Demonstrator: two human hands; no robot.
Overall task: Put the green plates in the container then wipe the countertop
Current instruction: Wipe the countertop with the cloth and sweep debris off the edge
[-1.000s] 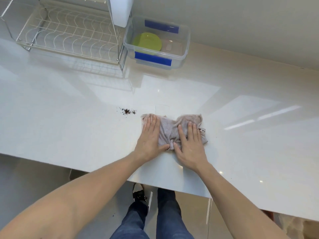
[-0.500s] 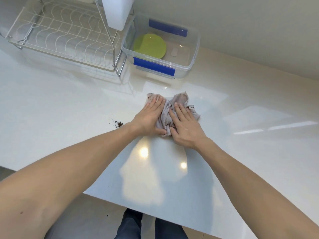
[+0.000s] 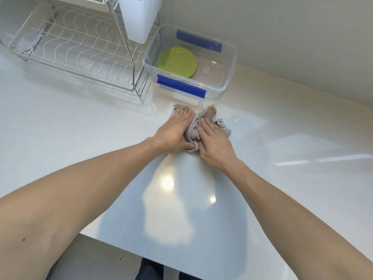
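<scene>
A green plate (image 3: pixel 177 62) lies flat inside a clear plastic container (image 3: pixel 230 71) with blue clips, at the back of the white countertop (image 3: pixel 80 126). Just in front of the container a crumpled greyish-pink cloth (image 3: pixel 210 115) rests on the counter. My left hand (image 3: pixel 174 132) presses flat on the cloth's left part with fingers stretched out. My right hand (image 3: pixel 214 143) presses flat on its right part. The middle of the cloth bunches up between the two hands.
A white wire dish rack (image 3: pixel 76 51) stands at the back left, touching the container's left side. A white plastic holder (image 3: pixel 139 17) hangs on the rack's frame. A wall runs behind the container. The counter's front edge (image 3: pixel 129 253) is near my body.
Both hands pushed the cloth away from me, from near the front edge to just before the container. The dark crumbs seen at the left earlier are no longer in view.
</scene>
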